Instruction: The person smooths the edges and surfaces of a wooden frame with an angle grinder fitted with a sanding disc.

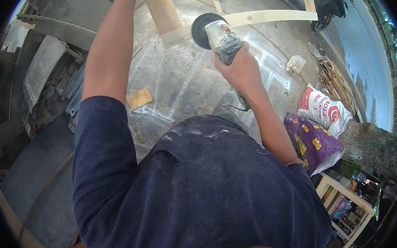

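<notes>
My right hand (241, 69) grips the body of an angle grinder (223, 41), which is coated in pale dust. Its round dark disc (201, 30) overlaps the lower rail of a pale wooden frame (267, 16); I cannot tell whether it touches the wood. A cord trails from the grinder's rear end near my shoes. A wide wooden board (163, 9) joins the frame's left end and runs up out of the picture. My left arm reaches up beside that board, and its hand lies beyond the top edge, out of view.
On the dusty concrete floor lie a small wooden block (139, 98) and a crumpled pale bag (296, 65). To the right are a white sack (323, 106), a purple sack (312, 143), a tree trunk (372, 143) and a parked motorcycle (330, 6). Boards and scrap (46, 69) crowd the left.
</notes>
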A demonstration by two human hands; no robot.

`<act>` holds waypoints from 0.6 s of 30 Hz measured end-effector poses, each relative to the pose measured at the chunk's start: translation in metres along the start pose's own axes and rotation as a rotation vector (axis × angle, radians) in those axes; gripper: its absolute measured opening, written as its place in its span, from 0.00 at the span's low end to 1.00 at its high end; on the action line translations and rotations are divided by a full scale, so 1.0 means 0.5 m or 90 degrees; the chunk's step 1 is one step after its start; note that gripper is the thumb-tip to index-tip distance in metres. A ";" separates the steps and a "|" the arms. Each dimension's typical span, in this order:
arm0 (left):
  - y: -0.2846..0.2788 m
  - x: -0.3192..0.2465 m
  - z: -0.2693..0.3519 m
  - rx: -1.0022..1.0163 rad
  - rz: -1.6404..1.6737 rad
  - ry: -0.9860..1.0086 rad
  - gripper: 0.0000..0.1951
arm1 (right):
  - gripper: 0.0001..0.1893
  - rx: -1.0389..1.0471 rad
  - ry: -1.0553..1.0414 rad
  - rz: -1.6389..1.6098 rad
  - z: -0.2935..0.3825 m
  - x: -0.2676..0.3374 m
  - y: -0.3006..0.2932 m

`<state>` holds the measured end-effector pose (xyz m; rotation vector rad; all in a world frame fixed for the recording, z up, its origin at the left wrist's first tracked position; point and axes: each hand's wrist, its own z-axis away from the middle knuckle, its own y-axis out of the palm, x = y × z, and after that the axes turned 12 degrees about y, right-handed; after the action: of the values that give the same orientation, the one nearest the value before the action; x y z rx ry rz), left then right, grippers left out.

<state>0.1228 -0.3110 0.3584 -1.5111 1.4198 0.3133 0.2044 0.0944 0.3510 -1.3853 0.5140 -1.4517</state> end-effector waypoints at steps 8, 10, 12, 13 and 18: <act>-0.007 -0.034 0.048 0.029 0.154 0.054 0.29 | 0.42 -0.155 0.167 -0.106 -0.192 -0.192 -0.145; 0.023 -0.006 0.037 0.041 0.039 0.038 0.38 | 0.40 -0.181 0.178 -0.159 -0.233 -0.228 -0.147; 0.041 -0.004 0.029 0.063 -0.058 0.003 0.48 | 0.42 -0.161 0.183 -0.164 -0.211 -0.226 -0.139; 0.037 -0.018 0.036 0.078 -0.037 -0.007 0.47 | 0.43 -0.135 0.179 -0.163 -0.197 -0.217 -0.133; 0.033 -0.103 0.078 0.022 -0.022 -0.043 0.45 | 0.44 0.016 0.007 -0.064 -0.094 -0.153 -0.100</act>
<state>0.1106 -0.2469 0.3707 -1.4830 1.3380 0.3142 0.1295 0.1641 0.3452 -1.4006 0.4365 -1.5417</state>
